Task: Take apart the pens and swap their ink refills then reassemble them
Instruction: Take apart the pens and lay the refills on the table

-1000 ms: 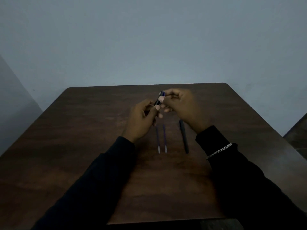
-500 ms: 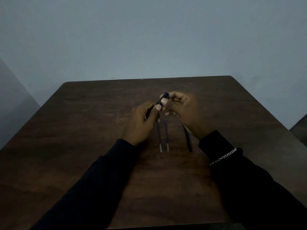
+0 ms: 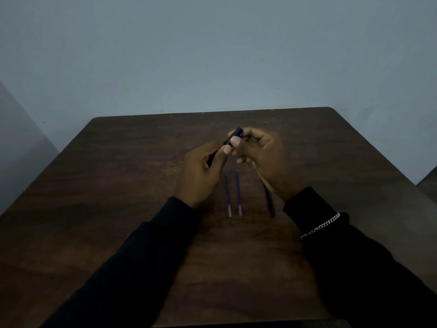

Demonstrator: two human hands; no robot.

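Both hands hold one dark pen barrel with a blue end above the middle of the brown table. My left hand grips its lower part; my right hand pinches the blue upper end between thumb and fingers. Two thin blue ink refills, the left refill and the right refill, lie side by side on the table below the hands. A second dark pen barrel lies to their right, partly hidden under my right wrist.
A pale wall stands right behind the table's far edge. A dark piece of furniture shows at the right edge. A chain bracelet sits on my right wrist over a black sleeve.
The hands and pen have stayed close together, and the view has tilted slightly. The refills and the other barrel lie where they were.
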